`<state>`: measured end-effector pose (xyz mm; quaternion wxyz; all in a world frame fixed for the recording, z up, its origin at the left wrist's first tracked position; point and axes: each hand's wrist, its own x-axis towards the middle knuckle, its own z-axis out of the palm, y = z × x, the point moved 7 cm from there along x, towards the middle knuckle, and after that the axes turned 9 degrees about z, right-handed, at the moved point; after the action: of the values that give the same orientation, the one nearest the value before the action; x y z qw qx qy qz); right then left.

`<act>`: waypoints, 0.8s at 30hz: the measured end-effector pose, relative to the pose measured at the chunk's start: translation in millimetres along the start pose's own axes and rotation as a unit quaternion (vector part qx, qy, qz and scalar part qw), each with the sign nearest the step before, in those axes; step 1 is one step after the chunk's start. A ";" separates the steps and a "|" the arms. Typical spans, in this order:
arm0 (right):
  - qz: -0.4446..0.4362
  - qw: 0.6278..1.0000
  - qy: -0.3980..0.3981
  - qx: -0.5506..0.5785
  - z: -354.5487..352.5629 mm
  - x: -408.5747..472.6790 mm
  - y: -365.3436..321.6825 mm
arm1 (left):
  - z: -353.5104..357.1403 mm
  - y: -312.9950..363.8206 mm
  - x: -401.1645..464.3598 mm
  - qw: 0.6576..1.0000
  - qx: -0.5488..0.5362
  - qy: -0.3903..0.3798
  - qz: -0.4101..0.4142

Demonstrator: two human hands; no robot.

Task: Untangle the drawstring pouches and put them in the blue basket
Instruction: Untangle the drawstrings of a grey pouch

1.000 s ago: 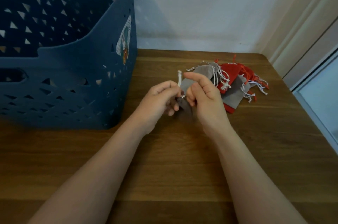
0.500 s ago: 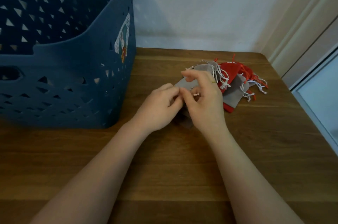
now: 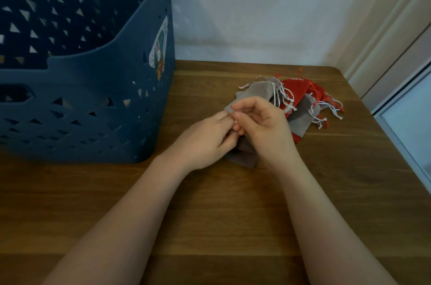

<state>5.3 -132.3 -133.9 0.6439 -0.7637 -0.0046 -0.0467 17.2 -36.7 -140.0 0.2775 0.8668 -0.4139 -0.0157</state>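
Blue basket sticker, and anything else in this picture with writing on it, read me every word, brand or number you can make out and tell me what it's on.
No text can be read anywhere in this view.
The sticker on the side of the blue basket: a colourful picture seen at a steep angle, any lettering too blurred to read.
The pouches, table and wall: no writing visible.

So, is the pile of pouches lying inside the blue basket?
No, the pile of pouches lies on the wooden table, right of the blue basket.
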 end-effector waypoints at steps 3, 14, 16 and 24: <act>-0.029 0.999 -0.018 0.031 3.2 -2.2 -5.3 | -6.1 -6.9 -1.4 0.999 0.008 0.042 -0.013; -0.075 0.972 0.032 -0.220 0.0 -3.7 -7.8 | -9.6 -18.8 -3.8 0.975 -0.160 0.130 -0.084; -0.079 0.975 0.029 -0.206 -3.3 -3.8 -9.0 | -8.4 -24.7 -5.6 0.954 -0.224 0.151 -0.128; -0.055 0.983 0.018 -0.173 -5.8 -0.8 -5.0 | -0.8 -28.2 -9.4 0.899 -0.360 0.157 -0.194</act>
<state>3.8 -137.0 -128.1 0.4987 -0.8610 -0.0267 -0.0958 31.3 -15.2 -155.1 0.6232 0.7624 -0.1545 -0.0813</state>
